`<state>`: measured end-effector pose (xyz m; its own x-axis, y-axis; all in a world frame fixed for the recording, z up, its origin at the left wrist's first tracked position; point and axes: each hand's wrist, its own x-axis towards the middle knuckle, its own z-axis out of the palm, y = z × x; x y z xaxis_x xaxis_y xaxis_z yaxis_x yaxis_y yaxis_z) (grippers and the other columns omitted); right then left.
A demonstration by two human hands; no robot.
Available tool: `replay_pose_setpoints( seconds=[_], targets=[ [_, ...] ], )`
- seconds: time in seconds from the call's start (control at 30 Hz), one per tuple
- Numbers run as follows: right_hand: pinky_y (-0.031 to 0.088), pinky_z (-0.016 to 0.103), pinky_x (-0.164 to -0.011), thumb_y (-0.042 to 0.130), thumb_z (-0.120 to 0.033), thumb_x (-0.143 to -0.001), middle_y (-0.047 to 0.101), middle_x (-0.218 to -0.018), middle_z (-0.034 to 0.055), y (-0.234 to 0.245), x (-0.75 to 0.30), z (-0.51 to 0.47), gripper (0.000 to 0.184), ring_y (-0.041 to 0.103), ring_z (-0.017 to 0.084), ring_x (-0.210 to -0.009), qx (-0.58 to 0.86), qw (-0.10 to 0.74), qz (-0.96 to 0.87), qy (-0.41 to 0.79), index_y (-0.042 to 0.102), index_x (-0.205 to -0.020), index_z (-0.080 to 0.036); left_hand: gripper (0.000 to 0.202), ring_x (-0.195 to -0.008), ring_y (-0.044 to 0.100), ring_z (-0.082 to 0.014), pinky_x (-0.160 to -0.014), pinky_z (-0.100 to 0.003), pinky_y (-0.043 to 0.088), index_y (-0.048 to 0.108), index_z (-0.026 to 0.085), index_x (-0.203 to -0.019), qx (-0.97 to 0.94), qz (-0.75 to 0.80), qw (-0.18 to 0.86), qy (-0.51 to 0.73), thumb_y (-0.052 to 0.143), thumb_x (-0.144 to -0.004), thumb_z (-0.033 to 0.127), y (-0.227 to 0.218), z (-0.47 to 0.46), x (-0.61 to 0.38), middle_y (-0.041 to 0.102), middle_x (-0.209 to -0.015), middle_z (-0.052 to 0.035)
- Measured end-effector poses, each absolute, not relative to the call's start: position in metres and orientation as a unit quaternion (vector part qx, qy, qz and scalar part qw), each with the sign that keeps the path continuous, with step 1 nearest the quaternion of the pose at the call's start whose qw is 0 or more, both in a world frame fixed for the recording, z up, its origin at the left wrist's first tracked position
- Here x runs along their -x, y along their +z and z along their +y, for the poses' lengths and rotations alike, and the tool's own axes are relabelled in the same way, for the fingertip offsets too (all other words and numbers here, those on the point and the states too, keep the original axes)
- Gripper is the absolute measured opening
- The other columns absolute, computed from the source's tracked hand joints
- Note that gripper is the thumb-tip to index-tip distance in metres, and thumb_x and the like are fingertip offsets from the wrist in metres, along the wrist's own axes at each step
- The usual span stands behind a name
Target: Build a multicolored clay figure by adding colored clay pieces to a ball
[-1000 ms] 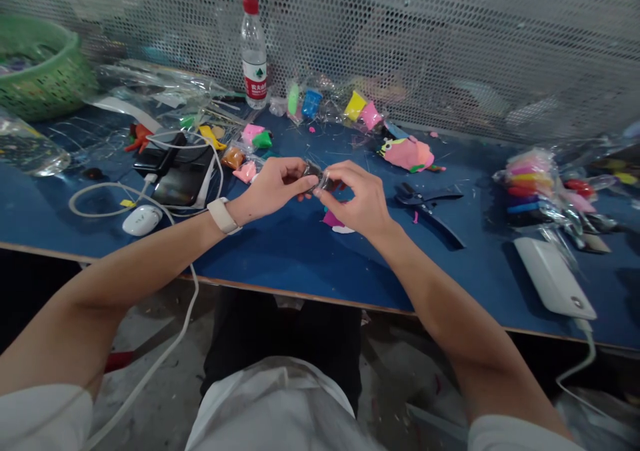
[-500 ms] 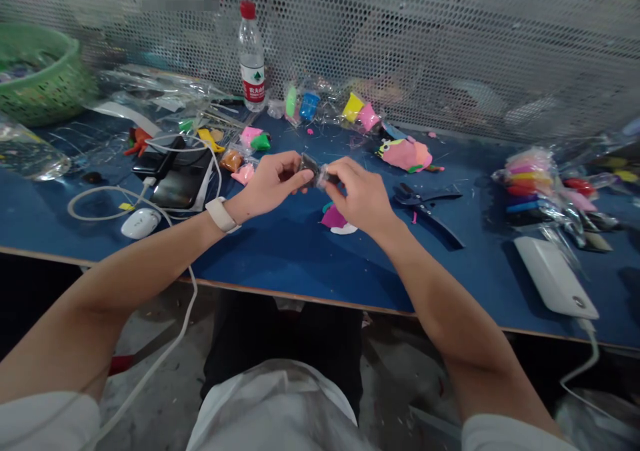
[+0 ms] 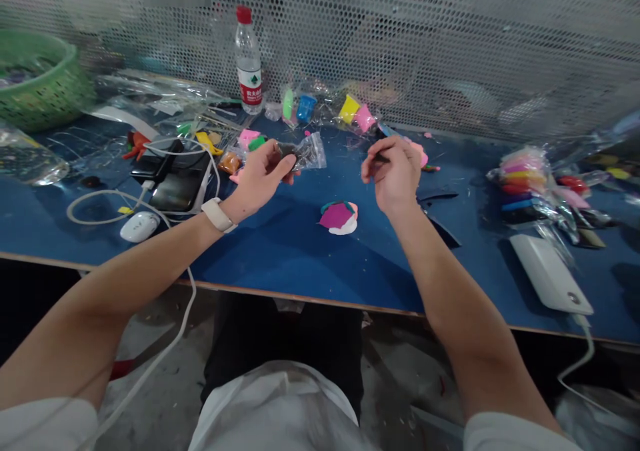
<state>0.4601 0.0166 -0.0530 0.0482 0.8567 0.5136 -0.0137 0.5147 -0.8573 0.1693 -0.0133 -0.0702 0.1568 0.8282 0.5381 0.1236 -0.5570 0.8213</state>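
My left hand point(image 3: 263, 179) pinches a small clear zip bag point(image 3: 313, 151) with black clay inside. Its open end points to the right, away from my fingers. Apart from it, my right hand point(image 3: 397, 174) is raised above the table with curled fingers around a small dark lump point(image 3: 382, 157), which looks like black clay and is partly hidden. Between and below both hands, a flat modelled clay piece point(image 3: 338, 216) in purple, white, teal and pink lies on the blue table point(image 3: 285, 251). A pink clay figure point(image 3: 419, 153) is mostly covered by my right hand.
Dark-handled pliers point(image 3: 443, 227) lie partly behind my right forearm. A water bottle point(image 3: 249, 64) stands by the perforated metal screen point(image 3: 400, 44). Bagged clays point(image 3: 523, 177) and a white power bank point(image 3: 550, 274) are on the right. Phone point(image 3: 175, 187), cable and green basket point(image 3: 50, 81) sit left.
My hands have come apart. The right one moved right with a dark lump, now over the pink figure; the left shifted slightly left with the bag, whose clear end now shows.
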Motion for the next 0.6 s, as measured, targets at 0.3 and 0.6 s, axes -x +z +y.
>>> replay_pose_setpoints(
  seconds=[0.3, 0.6],
  targets=[
    [0.049, 0.031, -0.058, 0.084, -0.067, -0.1, 0.062, -0.084, -0.0021, -0.034, -0.432, -0.039, 0.05, 0.054, 0.015, -0.067, 0.304, 0.475, -0.794, 0.225, 0.08, -0.137, -0.033, 0.056, -0.067, 0.074, -0.0168, -0.067, -0.034, 0.065, 0.06, 0.024, -0.099, -0.692, 0.307, 0.381, 0.531, 0.078, -0.103, 0.076, -0.064, -0.025, -0.176, 0.077, -0.084, -0.002],
    [0.06, 0.037, -0.066, 0.08, -0.063, -0.105, 0.073, -0.096, 0.0008, -0.054, -0.431, -0.032, 0.052, 0.054, 0.016, -0.063, 0.304, 0.47, -0.821, 0.114, 0.075, -0.151, -0.038, 0.05, -0.071, 0.077, -0.0136, -0.069, -0.028, 0.065, 0.064, 0.022, -0.115, -0.708, 0.289, 0.429, 0.482, 0.083, -0.104, 0.067, -0.058, -0.032, -0.174, 0.081, -0.09, -0.0029]
  ],
)
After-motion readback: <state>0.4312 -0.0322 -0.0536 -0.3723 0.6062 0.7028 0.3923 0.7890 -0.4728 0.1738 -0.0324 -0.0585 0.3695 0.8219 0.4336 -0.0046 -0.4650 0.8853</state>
